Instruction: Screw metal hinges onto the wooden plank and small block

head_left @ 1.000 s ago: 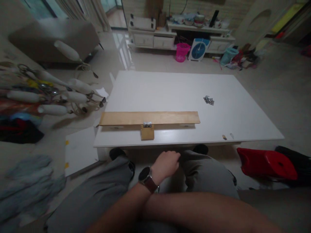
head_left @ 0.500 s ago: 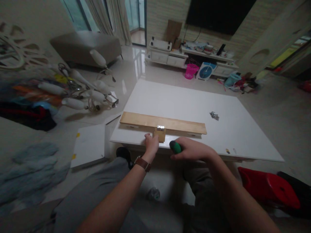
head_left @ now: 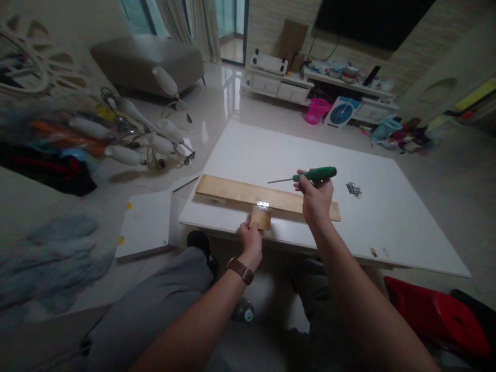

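Observation:
My left hand (head_left: 251, 238) pinches the near edge of a small square wooden block (head_left: 261, 219). A silver hinge (head_left: 262, 205) joins this block to a long wooden board (head_left: 232, 190), which lies along the near side of a white tabletop (head_left: 294, 147). Raised above the board's right part, my right hand (head_left: 316, 199) is closed around a screwdriver (head_left: 315, 174) with a green handle. Its metal shaft points left, with the tip clear of the hinge. Part of the board is hidden behind my right hand.
Several loose metal hinges (head_left: 354, 190) lie in a pile on the tabletop's right. Small bits (head_left: 374, 252) rest by its near edge. A red plastic stool (head_left: 434, 315) stands at lower right, a white panel (head_left: 145, 225) at left, and a lamp fixture (head_left: 127, 155) beyond it.
My right hand has lifted from the near edge up over the board, swinging the screwdriver to point left. My left hand now grips the block's near edge. The view has shifted slightly.

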Demonstrator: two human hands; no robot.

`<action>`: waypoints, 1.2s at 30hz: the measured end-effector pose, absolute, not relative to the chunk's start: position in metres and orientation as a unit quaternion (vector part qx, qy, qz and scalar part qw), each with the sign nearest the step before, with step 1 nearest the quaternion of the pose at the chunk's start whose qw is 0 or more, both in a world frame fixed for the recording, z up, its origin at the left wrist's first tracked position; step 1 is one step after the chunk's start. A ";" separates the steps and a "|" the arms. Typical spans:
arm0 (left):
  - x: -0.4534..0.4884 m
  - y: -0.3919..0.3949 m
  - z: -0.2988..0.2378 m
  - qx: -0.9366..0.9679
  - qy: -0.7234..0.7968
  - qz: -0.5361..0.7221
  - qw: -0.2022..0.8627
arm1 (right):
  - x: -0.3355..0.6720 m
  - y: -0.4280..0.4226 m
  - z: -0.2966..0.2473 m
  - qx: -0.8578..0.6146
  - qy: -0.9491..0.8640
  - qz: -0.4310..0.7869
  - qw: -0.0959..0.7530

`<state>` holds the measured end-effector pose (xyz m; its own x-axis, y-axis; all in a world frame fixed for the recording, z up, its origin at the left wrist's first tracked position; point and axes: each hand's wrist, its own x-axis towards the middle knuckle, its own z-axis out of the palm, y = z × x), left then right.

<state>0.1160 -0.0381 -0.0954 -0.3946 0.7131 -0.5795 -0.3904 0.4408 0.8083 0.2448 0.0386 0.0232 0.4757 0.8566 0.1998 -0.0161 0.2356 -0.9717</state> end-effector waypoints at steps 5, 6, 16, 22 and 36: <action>0.133 -0.046 -0.092 0.026 0.598 0.545 0.587 | 0.248 0.043 0.021 -0.554 -0.448 0.291 0.638; 0.136 -0.049 -0.089 0.016 0.591 0.544 0.596 | 0.248 0.043 0.021 -0.557 -0.458 0.283 0.633; 0.147 -0.064 -0.066 -0.031 0.564 0.563 0.603 | 0.245 0.029 0.008 -0.567 -0.556 0.213 0.570; 0.149 -0.067 -0.059 -0.051 0.581 0.585 0.563 | 0.239 0.023 0.003 -0.555 -0.579 0.220 0.556; 0.146 -0.067 -0.046 -0.026 0.560 0.570 0.600 | 0.245 0.025 0.004 -0.582 -0.602 0.194 0.511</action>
<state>0.1463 -0.0667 -0.0464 -0.2777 0.6554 -0.7024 -0.7133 0.3491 0.6078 0.2449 0.0248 0.0045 0.1992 0.8994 0.3891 0.5026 0.2470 -0.8285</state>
